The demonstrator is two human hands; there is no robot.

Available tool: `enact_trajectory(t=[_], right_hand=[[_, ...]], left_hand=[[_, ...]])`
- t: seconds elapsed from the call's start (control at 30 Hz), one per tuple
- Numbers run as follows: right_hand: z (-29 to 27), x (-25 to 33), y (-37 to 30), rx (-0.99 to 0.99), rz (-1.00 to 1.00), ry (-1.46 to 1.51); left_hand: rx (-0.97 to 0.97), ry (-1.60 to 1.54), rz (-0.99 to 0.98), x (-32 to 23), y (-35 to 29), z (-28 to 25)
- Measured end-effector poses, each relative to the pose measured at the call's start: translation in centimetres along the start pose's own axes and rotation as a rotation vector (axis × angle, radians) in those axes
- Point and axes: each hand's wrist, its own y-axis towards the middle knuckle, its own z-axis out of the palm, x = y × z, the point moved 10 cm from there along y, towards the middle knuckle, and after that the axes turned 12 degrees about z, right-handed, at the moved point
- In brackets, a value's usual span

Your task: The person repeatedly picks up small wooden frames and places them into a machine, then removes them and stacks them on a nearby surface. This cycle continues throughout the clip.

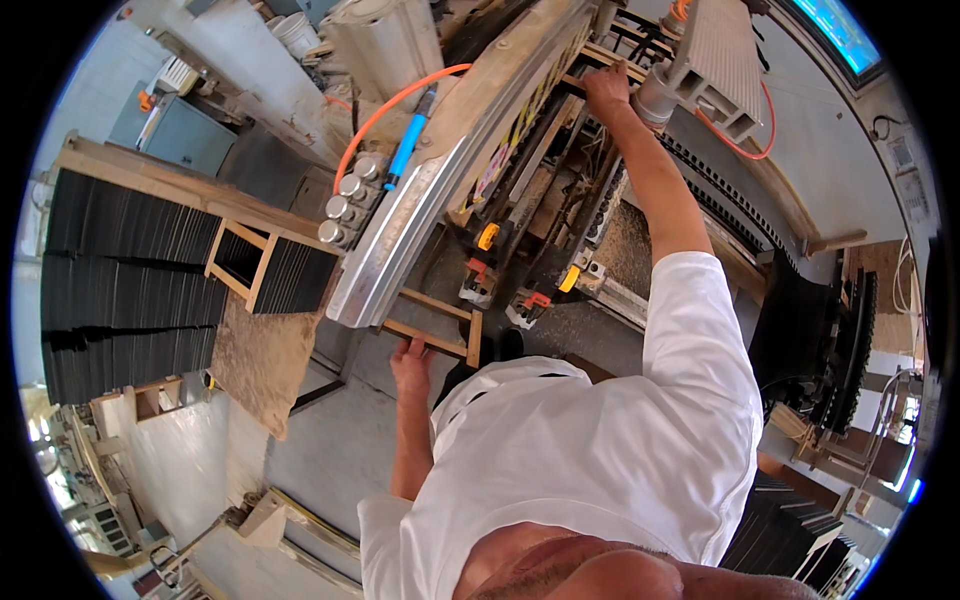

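Observation:
At the lower middle, my left hand [410, 368] is closed on the edge of a narrow open wooden frame [474, 338], which hangs beside the near end of a machine. My right arm stretches forward over the machine's bed. At the far end, my right hand [606, 94] is closed on a pale wooden frame [632, 70] lying across the rails; its fingertips are partly hidden. Between my hands run metal rails [540, 190] ending in two clamps with red and yellow parts, one clamp [480, 272] to the left and another clamp [530, 303] to the right.
A long metal beam [385, 255] slants along the machine's left, carrying silver cylinders [350, 188], a blue-handled tool [408, 150] and an orange hose [375, 115]. Stacked dark frames [130, 270] stand at the left. A ribbed metal housing [722, 60] overhangs my right hand; a screen [835, 30] glows beyond.

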Motion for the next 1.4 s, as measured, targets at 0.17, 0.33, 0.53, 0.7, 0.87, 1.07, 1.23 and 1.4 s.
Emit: enact_trajectory(t=[0.17, 0.33, 0.53, 0.7, 0.87, 1.07, 1.23, 1.4], right_hand=[[1.0, -0.7, 1.0, -0.061, -0.031, -0.14], [-7.2, -0.1, -4.9, -0.168, 0.009, 0.149], [-16.4, 2.1, -20.5, -0.448, -0.041, 0.954], [-12.6, 9.4, -32.1, -0.106, 0.022, 1.344], [-3.1, 15.2, -39.4, 0.122, 0.015, 1.137], [4.3, 16.0, -46.1, 0.31, 0.208, 1.177], [3.3, 14.1, -48.1, 0.32, 0.269, 1.074], [-6.2, 7.7, -49.3, 0.003, 0.22, 0.986]], left_hand=[[0.011, 0.185, 0.181, -7.2, 0.3, -2.6], [-0.026, 0.029, 0.436, -18.5, 1.5, -7.6], [-0.056, -0.268, 0.541, -28.8, 9.9, -19.4], [-0.073, -0.227, 0.462, -34.2, 22.5, -25.5], [-0.118, 0.087, 0.304, -33.7, 28.8, -25.3], [-0.2, 0.423, 0.242, -33.5, 26.9, -23.7], [-0.384, 0.904, 1.302, -39.4, 17.9, -18.1], [0.192, 0.413, 0.868, -29.6, 9.5, -5.4]])
